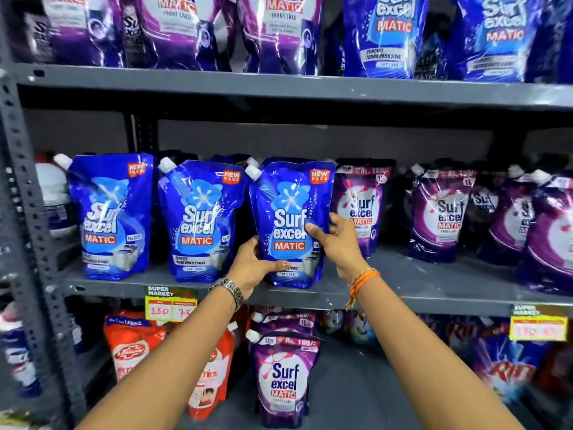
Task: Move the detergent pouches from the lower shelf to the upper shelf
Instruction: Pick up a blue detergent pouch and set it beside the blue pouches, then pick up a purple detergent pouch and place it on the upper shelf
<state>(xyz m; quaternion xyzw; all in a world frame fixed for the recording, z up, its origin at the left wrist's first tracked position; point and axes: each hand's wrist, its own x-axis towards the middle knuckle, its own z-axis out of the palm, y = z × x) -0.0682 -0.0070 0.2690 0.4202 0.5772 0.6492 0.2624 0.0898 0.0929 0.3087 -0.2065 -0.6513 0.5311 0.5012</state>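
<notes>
A blue Surf Excel Matic pouch point(290, 212) with a white spout stands upright on the middle shelf point(403, 293). My left hand point(251, 268) grips its lower left corner, thumb across the front. My right hand point(333, 240) holds its right side at mid height. Two more blue pouches point(198, 218) point(111, 212) stand to its left. Purple pouches point(359, 206) fill the same shelf to the right. On the lowest shelf a purple Surf Excel pouch point(283, 380) stands alone in front. The top shelf point(279, 85) carries purple and blue pouches point(384, 35).
Red Lifebuoy pouches point(133, 346) sit at the lower left and Rin packs point(508, 367) at the lower right. Yellow price tags point(170, 305) hang on the middle shelf's edge. A grey perforated upright point(21, 193) frames the rack's left side.
</notes>
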